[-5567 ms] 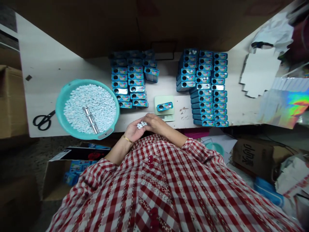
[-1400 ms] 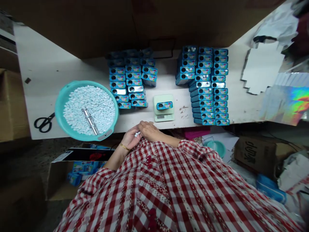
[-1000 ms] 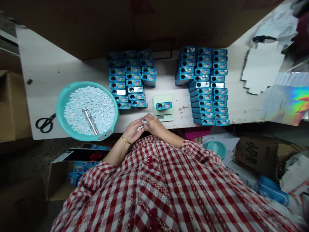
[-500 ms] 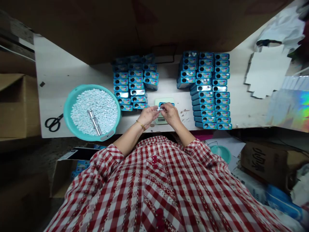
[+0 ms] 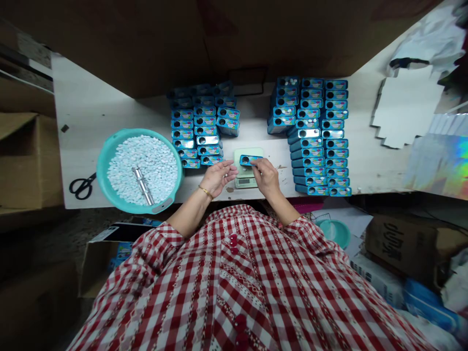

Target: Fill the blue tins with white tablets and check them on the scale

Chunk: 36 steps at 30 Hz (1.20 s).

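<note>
Evidently, left of the scale (image 5: 248, 151), white pieces (image 5: 124, 165) and seemingly unfilled tins (image 5: 205, 121) remain. The left hand (image 5: 216, 178), loosely spread, is beside the scale; on it sits one tin (image 5: 252, 158), right hand (image 5: 268, 178) bunched at its end, grip unclear. Stacks (image 5: 307, 152) right of the scale seem done.

Smooth plastic basin (image 5: 103, 173), shiny metal tube (image 5: 143, 185) — glossy tin (image 5: 250, 158), matt cardboard box (image 5: 18, 163), woven cloth shirt (image 5: 204, 292)

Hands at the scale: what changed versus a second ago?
The left hand and right hand moved forward from the table edge and parted. The white pieces they held are no longer visible there; right fingertips now meet the blue tin. Tin on scale, bowl and scissors stayed.
</note>
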Each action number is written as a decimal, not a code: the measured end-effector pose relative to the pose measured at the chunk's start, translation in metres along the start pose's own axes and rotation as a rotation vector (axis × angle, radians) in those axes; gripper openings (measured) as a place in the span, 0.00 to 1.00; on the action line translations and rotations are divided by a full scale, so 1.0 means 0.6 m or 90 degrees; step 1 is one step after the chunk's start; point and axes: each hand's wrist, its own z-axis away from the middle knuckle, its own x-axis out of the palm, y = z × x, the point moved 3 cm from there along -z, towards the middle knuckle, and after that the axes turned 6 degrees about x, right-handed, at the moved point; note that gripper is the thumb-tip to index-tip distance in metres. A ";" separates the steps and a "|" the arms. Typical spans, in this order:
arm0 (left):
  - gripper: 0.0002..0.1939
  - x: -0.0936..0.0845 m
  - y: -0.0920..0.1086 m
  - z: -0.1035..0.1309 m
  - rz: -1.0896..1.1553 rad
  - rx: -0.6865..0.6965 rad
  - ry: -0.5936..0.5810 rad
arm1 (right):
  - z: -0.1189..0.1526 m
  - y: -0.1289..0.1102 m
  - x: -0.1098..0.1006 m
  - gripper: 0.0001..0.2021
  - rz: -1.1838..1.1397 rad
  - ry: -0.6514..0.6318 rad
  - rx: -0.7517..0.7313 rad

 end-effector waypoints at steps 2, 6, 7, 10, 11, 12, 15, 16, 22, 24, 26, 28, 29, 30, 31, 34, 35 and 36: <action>0.05 -0.028 -0.008 0.001 0.015 -0.009 0.025 | 0.026 0.012 0.014 0.14 0.092 -0.065 0.026; 0.03 -0.074 -0.035 0.008 0.055 -0.069 0.087 | 0.045 0.038 0.072 0.19 0.332 -0.251 0.096; 0.04 -0.081 -0.042 0.011 0.065 -0.082 0.095 | 0.041 0.042 0.086 0.21 0.373 -0.283 0.098; 0.05 -0.094 -0.054 0.018 0.089 -0.094 0.095 | 0.019 0.048 0.115 0.22 0.433 -0.332 0.089; 0.06 -0.097 -0.056 0.020 0.094 -0.093 0.092 | 0.013 0.049 0.119 0.21 0.440 -0.340 0.089; 0.06 -0.098 -0.056 0.022 0.099 -0.093 0.089 | 0.010 0.047 0.121 0.21 0.444 -0.344 0.089; 0.08 -0.097 -0.052 0.028 0.119 -0.101 0.083 | 0.011 0.031 0.107 0.18 0.433 -0.286 0.063; 0.08 -0.094 -0.050 0.029 0.129 -0.106 0.083 | 0.012 0.023 0.096 0.18 0.422 -0.240 0.043; 0.13 -0.057 -0.027 0.028 0.203 -0.121 0.056 | -0.021 -0.015 0.016 0.17 0.336 -0.030 -0.052; 0.14 -0.045 -0.022 0.025 0.216 -0.120 0.016 | -0.027 -0.027 0.007 0.17 0.278 -0.039 -0.068; 0.15 -0.041 -0.023 0.022 0.221 -0.125 -0.030 | -0.016 -0.051 0.014 0.17 0.201 -0.083 -0.101; 0.16 -0.046 -0.033 0.022 0.219 -0.143 -0.056 | 0.010 -0.084 0.039 0.17 0.143 -0.170 -0.143; 0.16 -0.053 -0.041 0.024 0.217 -0.155 -0.058 | 0.025 -0.100 0.055 0.17 0.133 -0.225 -0.160; 0.17 -0.062 -0.049 0.026 0.218 -0.165 -0.053 | 0.039 -0.114 0.072 0.17 0.141 -0.277 -0.167; 0.18 -0.071 -0.058 0.029 0.220 -0.173 -0.043 | 0.051 -0.124 0.088 0.17 0.154 -0.324 -0.167; 0.20 -0.099 -0.083 0.041 0.230 -0.183 0.008 | 0.072 -0.136 0.119 0.17 0.172 -0.418 -0.165; 0.19 -0.106 -0.089 0.046 0.232 -0.190 0.022 | 0.074 -0.136 0.124 0.16 0.169 -0.438 -0.173; 0.19 -0.110 -0.095 0.051 0.233 -0.199 0.029 | 0.076 -0.136 0.128 0.16 0.170 -0.451 -0.183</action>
